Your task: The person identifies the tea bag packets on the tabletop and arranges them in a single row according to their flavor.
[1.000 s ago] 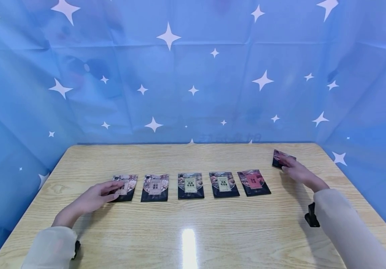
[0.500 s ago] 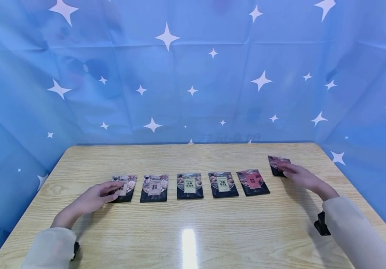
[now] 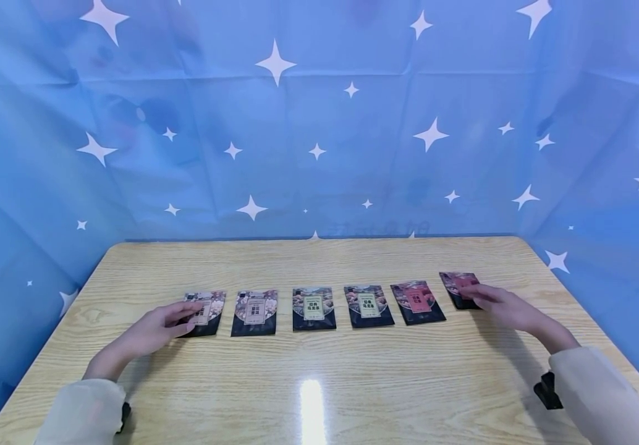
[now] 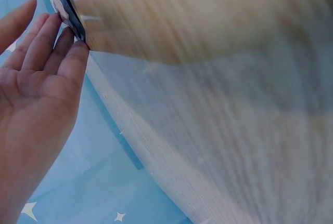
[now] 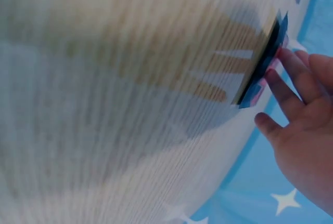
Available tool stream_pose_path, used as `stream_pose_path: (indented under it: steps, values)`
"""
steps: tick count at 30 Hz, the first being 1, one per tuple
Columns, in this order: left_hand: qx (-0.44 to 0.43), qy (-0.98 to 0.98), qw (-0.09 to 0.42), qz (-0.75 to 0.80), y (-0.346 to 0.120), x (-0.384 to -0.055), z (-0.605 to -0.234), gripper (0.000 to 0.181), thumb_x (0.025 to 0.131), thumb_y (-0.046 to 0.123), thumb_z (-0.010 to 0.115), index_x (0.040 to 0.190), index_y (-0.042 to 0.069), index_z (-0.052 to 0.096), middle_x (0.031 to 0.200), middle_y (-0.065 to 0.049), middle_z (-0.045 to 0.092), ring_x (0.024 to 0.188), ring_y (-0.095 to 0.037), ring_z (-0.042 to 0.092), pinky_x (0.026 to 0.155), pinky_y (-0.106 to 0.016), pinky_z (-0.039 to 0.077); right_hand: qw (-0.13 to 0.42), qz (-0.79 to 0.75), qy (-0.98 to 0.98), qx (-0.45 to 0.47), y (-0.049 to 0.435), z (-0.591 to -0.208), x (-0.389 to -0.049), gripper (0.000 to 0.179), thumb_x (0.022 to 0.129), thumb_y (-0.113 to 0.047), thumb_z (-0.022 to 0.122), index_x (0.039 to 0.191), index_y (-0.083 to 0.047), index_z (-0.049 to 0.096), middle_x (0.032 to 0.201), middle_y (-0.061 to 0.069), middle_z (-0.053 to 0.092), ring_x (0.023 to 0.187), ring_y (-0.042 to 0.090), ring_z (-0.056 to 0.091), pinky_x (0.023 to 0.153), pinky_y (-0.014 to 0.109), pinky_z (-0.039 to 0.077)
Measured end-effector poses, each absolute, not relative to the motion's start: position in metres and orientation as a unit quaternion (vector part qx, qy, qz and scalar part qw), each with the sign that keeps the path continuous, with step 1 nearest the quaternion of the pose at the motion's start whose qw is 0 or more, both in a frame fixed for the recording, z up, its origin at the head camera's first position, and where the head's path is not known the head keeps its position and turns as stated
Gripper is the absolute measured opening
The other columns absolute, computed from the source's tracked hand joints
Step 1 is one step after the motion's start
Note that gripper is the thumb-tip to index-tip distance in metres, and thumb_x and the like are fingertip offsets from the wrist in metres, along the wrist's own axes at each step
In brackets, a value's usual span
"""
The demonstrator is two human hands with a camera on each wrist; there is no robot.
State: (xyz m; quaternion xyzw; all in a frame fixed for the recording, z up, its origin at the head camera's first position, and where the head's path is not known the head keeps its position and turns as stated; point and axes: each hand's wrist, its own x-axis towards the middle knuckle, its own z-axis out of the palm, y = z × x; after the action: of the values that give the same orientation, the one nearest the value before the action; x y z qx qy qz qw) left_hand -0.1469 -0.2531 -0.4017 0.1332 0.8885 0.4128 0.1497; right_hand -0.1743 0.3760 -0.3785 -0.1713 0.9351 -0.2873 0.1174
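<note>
Flat dark tea packets with food pictures lie in a row in the head view. My left hand (image 3: 155,329) rests its fingers on the leftmost packet with a pink label (image 3: 216,309); the left wrist view shows its fingertips at the edge of that packet (image 4: 70,8). At the right end, my right hand (image 3: 507,308) touches a packet with a red label (image 3: 453,283) with extended fingertips, partly covering it. In the right wrist view, two straight fingertips press on this packet (image 5: 264,65), thumb apart from it.
Between the hands lie a second pink-label packet (image 3: 254,313), two green-label packets, the left one (image 3: 314,309) and the right one (image 3: 369,307), and another red-label packet (image 3: 418,303). The wooden table (image 3: 230,389) meets a blue star-patterned cloth (image 3: 319,179) at its back edge.
My right hand has drawn the rightmost red-label packet from the back right toward me, near the end of the row. My left hand has stayed on its packet.
</note>
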Motion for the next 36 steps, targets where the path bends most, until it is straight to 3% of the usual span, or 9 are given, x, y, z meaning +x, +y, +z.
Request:
stream_pose_path:
  steps: [4, 7, 11, 16, 25, 33, 36]
  values:
    - [0.132, 0.889, 0.148, 0.412, -0.253, -0.146, -0.401, 0.044, 0.094, 0.012, 0.052, 0.135, -0.001, 0.042, 0.137, -0.028, 0.036, 0.121, -0.043, 0.038, 0.091, -0.05, 0.041, 0.112, -0.283, 0.935, -0.183, 0.375, -0.379, -0.167, 0.034, 0.098, -0.006, 0.037, 0.127, 0.01, 0.045, 0.123, 0.029, 0.049, 0.117, 0.048, 0.039, 0.09, 0.05, 0.039]
    - [0.134, 0.889, 0.147, 0.413, -0.253, -0.146, -0.401, 0.044, 0.094, 0.011, 0.052, 0.135, -0.001, 0.042, 0.137, -0.028, 0.036, 0.121, -0.043, 0.038, 0.091, -0.049, 0.042, 0.106, -0.279, 0.936, -0.185, 0.374, -0.38, -0.163, 0.034, 0.099, -0.007, 0.037, 0.128, 0.008, 0.046, 0.123, 0.027, 0.051, 0.116, 0.046, 0.041, 0.089, 0.037, 0.044]
    - [0.133, 0.89, 0.148, 0.409, -0.253, -0.146, -0.401, 0.044, 0.094, 0.012, 0.052, 0.135, -0.001, 0.042, 0.137, -0.028, 0.036, 0.121, -0.043, 0.039, 0.091, -0.049, 0.041, 0.104, -0.277, 0.936, -0.189, 0.375, -0.379, -0.157, 0.034, 0.099, -0.007, 0.038, 0.128, 0.008, 0.046, 0.124, 0.027, 0.05, 0.117, 0.046, 0.04, 0.087, 0.023, 0.041]
    - [0.128, 0.892, 0.148, 0.407, -0.253, -0.146, -0.401, 0.044, 0.094, 0.013, 0.052, 0.134, 0.0, 0.043, 0.136, -0.028, 0.036, 0.121, -0.043, 0.039, 0.09, -0.05, 0.042, 0.113, -0.296, 0.928, -0.197, 0.376, -0.38, -0.154, 0.036, 0.099, -0.007, 0.037, 0.129, 0.011, 0.042, 0.125, 0.03, 0.048, 0.117, 0.048, 0.038, 0.085, 0.015, 0.039]
    - [0.138, 0.907, 0.12, 0.38, -0.25, -0.145, -0.399, 0.04, 0.095, 0.013, 0.05, 0.132, 0.0, 0.046, 0.133, -0.027, 0.042, 0.119, -0.044, 0.041, 0.089, -0.053, 0.041, 0.109, -0.295, 0.93, -0.187, 0.374, -0.38, -0.152, 0.037, 0.1, -0.01, 0.036, 0.129, 0.011, 0.042, 0.124, 0.03, 0.048, 0.116, 0.047, 0.039, 0.083, 0.017, 0.042]
    - [0.167, 0.927, 0.076, 0.327, -0.247, -0.144, -0.398, 0.034, 0.095, -0.001, 0.043, 0.127, -0.004, 0.05, 0.123, -0.027, 0.051, 0.111, -0.041, 0.049, 0.085, -0.052, 0.043, 0.111, -0.297, 0.933, -0.17, 0.37, -0.378, -0.15, 0.039, 0.1, -0.014, 0.036, 0.13, 0.012, 0.041, 0.124, 0.032, 0.047, 0.115, 0.049, 0.04, 0.084, 0.025, 0.044]
    - [0.173, 0.927, 0.076, 0.324, -0.246, -0.145, -0.397, 0.034, 0.094, -0.003, 0.042, 0.127, -0.004, 0.05, 0.122, -0.027, 0.051, 0.112, -0.041, 0.048, 0.084, -0.051, 0.044, 0.107, -0.296, 0.935, -0.166, 0.369, -0.378, -0.149, 0.039, 0.1, -0.014, 0.036, 0.13, 0.011, 0.042, 0.123, 0.031, 0.048, 0.115, 0.048, 0.041, 0.086, 0.033, 0.045]
